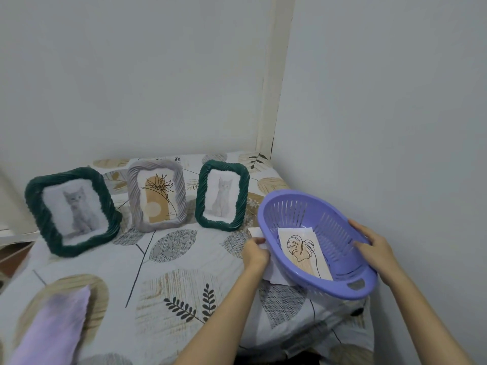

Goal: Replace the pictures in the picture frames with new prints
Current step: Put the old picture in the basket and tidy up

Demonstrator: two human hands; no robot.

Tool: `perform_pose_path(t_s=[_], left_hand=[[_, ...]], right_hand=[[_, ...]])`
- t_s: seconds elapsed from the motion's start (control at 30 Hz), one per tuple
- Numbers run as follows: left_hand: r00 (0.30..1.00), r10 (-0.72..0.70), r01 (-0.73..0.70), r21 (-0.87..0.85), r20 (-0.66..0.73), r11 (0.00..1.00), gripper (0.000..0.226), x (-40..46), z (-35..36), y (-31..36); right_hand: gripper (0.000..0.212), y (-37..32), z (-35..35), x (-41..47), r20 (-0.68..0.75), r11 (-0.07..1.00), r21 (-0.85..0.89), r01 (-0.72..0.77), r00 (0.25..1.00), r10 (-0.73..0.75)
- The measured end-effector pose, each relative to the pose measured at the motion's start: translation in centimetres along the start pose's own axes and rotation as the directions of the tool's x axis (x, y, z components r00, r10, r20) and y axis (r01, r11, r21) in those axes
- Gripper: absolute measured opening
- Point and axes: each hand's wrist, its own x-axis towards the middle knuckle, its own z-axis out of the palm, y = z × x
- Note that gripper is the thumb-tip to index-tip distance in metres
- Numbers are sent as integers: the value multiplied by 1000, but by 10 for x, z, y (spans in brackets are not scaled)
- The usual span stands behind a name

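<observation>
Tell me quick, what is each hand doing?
Left hand: pinching a white paper beside the purple basket.
Right hand: gripping the basket's rim.

Both forearms bare, reaching forward from bottom of view, converging on the purple basket (316, 243). Left hand (255, 252) at basket's left rim, knuckles up, fingers curled and pinching a white sheet (257, 233) that runs under the basket. Right hand (374, 248) on basket's right rim, thumb over the edge inside, fingers wrapped round outside wall. Wrists roughly straight, right one slightly higher than left.
</observation>
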Motion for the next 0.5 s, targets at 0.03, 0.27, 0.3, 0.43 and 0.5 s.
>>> perform_pose_path(t_s=[0.03,0.27,0.3,0.43,0.5], left_hand=[[1000,21,-21,22,-6,1000,38,0,-3,-2],[965,197,-192,43,-173,980,47,-6,-62,-17],[946,231,-228,41,-226,973,46,-9,-75,-17],[875,284,-339,-76,-393,938,43,-14,-121,-13],[853,311,-401,-145,-419,905,44,-18,-140,-8]], right_hand=[[55,0,0,0,2,1000,17,-7,1000,7],[53,-9,10,-4,-9,995,101,11,1000,-10],[53,-11,12,-5,-8,994,105,12,1000,-11],[53,-14,24,-7,32,997,69,15,999,-17],[53,-14,27,-9,52,999,43,10,999,-12]])
